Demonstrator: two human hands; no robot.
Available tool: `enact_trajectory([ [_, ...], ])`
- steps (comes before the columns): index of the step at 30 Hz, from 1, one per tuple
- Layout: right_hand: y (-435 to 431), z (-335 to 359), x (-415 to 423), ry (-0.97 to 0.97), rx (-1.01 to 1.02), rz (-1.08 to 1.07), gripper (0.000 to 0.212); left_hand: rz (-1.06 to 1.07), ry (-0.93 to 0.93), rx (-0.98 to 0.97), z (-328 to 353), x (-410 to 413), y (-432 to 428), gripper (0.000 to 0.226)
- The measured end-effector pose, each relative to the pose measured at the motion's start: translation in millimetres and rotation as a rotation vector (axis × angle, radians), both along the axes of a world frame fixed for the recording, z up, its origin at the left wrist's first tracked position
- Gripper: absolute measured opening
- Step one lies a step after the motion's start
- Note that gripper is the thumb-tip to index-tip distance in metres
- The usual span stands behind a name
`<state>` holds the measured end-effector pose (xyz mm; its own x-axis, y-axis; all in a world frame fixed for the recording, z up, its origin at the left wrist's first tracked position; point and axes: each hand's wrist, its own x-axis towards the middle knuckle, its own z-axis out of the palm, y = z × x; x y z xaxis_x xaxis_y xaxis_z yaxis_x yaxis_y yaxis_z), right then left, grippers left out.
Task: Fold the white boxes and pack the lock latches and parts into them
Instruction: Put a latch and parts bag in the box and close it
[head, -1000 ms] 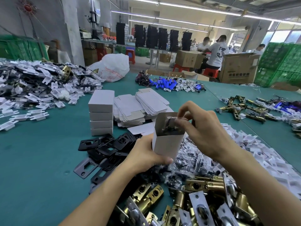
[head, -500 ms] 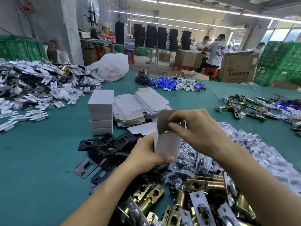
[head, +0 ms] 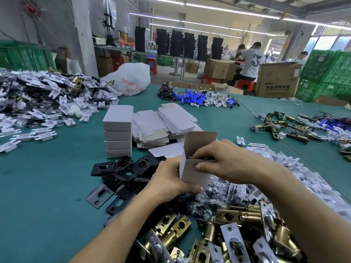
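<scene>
An upright white box (head: 193, 172) with its top flap open is held above the green table (head: 47, 186). My left hand (head: 171, 182) grips its lower left side. My right hand (head: 224, 160) rests on the box's open top, thumb on the front wall, fingertips pressing inside the opening on its contents. Brass lock latches (head: 233, 217) lie heaped in front of me. Black strike plates (head: 121, 173) lie to the left of the box. Small clear bags of parts (head: 224, 190) lie under my hands. A stack of closed white boxes (head: 118, 131) stands behind, with flat box blanks (head: 163, 126) beside it.
White plastic inserts (head: 284, 162) are piled on the right and, mixed with dark parts, at the far left (head: 38, 103). More latches (head: 284, 128) lie far right. Blue batteries (head: 193, 97) and a white bag (head: 131, 80) sit at the back. People work beyond cardboard cartons (head: 277, 80).
My right hand came down from above the box and pushed what it held into the opening. The left hand kept the box steady, shifting it slightly lower.
</scene>
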<state>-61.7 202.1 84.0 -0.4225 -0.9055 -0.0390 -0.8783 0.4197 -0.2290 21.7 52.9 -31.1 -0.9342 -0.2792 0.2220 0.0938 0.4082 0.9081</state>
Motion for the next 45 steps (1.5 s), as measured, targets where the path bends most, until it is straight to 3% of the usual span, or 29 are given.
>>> enact_trajectory([
  [6, 4.6, 4.0, -4.1, -0.114, -0.086, -0.062, 0.024, 0.020, -0.065, -0.026, -0.8, -1.6, 0.7, 0.038],
  [10, 0.8, 3.9, 7.0, 0.092, 0.060, -0.123, 0.045, 0.007, -0.068, -0.002, -3.1, -2.6, -0.5, 0.041],
  [13, -2.9, 4.7, 14.2, 0.179, 0.142, -0.135, 0.045, -0.009, -0.062, -0.002, -2.4, -2.6, 0.8, 0.034],
  [16, -4.7, 6.6, 14.1, 0.160, 0.170, -0.158, 0.042, -0.044, 0.019, 0.057, 3.4, -1.4, 2.6, 0.030],
  [20, -4.1, 3.8, 10.7, 0.164, 0.175, -0.128, 0.040, 0.062, 0.210, 0.161, 11.2, -1.7, 0.0, 0.044],
  [24, 2.5, -2.3, 4.9, 0.083, -0.080, -0.097, 0.033, 0.232, 0.393, 0.050, 14.8, 0.9, -1.0, 0.065],
  [27, 10.2, -11.6, -1.7, 0.094, -0.388, -0.061, 0.021, 0.287, 0.424, 0.031, 11.3, 1.6, -4.2, 0.058],
  [29, 15.1, -18.0, -8.1, 0.128, -0.529, -0.071, 0.023, 0.290, 0.407, 0.013, 10.0, 1.6, -5.6, 0.052],
  [32, 17.6, -28.5, -15.1, 0.068, -0.582, -0.110, 0.036, 0.283, 0.428, 0.015, 8.9, 1.8, -4.5, 0.056],
  [37, 18.4, -41.5, -20.7, -0.230, -0.776, -0.150, 0.046, 0.265, 0.463, 0.030, 8.8, 3.4, -4.1, 0.060],
  [40, 19.4, -46.0, -23.9, -0.320, -0.759, -0.150, 0.050, 0.258, 0.448, 0.020, 7.3, 3.1, -4.4, 0.058],
  [45, 18.0, -49.3, -25.7, -0.420, -0.696, -0.138, 0.032, 0.206, 0.439, 0.011, 5.7, 2.3, -2.5, 0.040],
])
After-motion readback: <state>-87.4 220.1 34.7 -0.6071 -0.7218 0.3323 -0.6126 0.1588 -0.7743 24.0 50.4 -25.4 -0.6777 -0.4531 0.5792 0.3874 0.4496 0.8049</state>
